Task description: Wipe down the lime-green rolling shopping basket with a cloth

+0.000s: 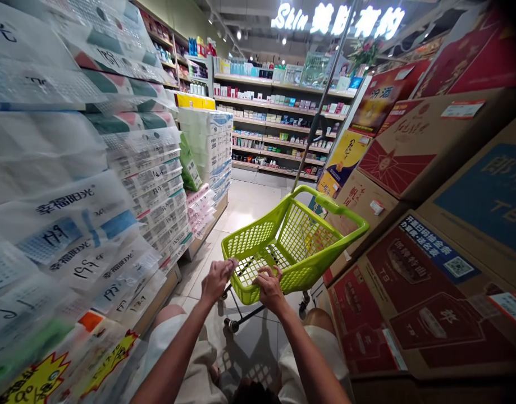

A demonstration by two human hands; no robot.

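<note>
A lime-green plastic shopping cart (297,278) with a lattice basket stands in front of my knees. Its near rim is toward me and its push handle (350,212) is at the far right. My left hand (218,280) is curled over the near left corner of the rim. Closed over the near rim, a little to the right, is my right hand (269,287), with fingers reaching inside the basket. Through the lattice floor I see the cart's dark frame, and casters (231,324) rest on the tiles below.
Wrapped tissue packs (156,191) are piled high along the left on a low wooden platform (207,227). Printed cartons (434,297) form a wall close on the right. A thin upright pole (325,95) rises behind the cart. Shelves of small boxes (278,106) stand across the aisle's far end.
</note>
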